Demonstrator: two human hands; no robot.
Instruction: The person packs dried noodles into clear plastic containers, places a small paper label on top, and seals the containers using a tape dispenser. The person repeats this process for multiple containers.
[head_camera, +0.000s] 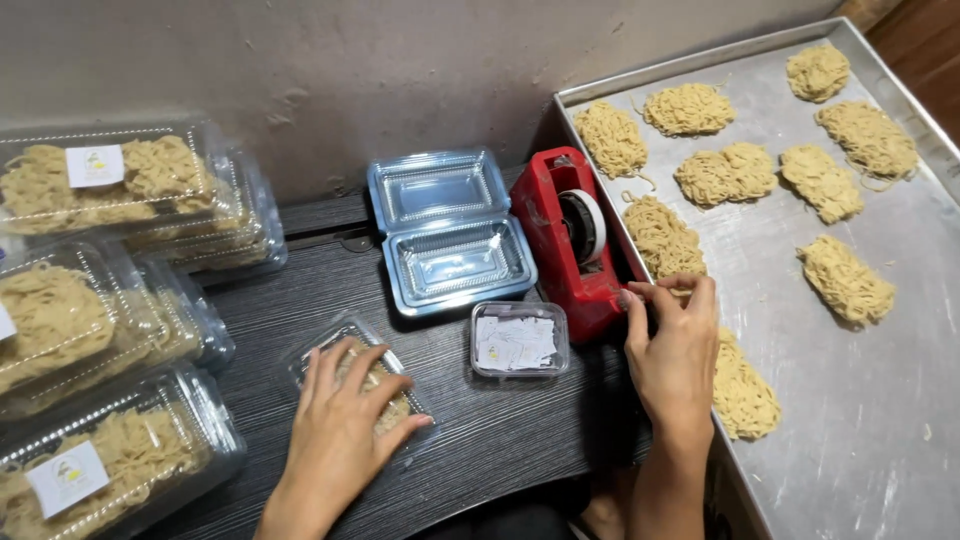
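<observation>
Left hand (345, 420) presses noodle box (362, 372), long axis running upper-left to lower-right.

A dark wood-grain table (480, 420) carried stacked clear packs of noodles (100, 300) at its left, an open empty clamshell box (447, 232), a small tub of paper labels (519, 340), a red tape dispenser (570, 245) and a metal tray (880, 400) at its right.

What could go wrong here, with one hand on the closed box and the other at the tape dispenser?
The right hand pinches at the red tape dispenser's cutter end; fingertips might catch the blade. The left hand alone presses the closed noodle box; it could slide or pop open. The dispenser sits against the metal tray, so tape might stick to noodle nests.
</observation>
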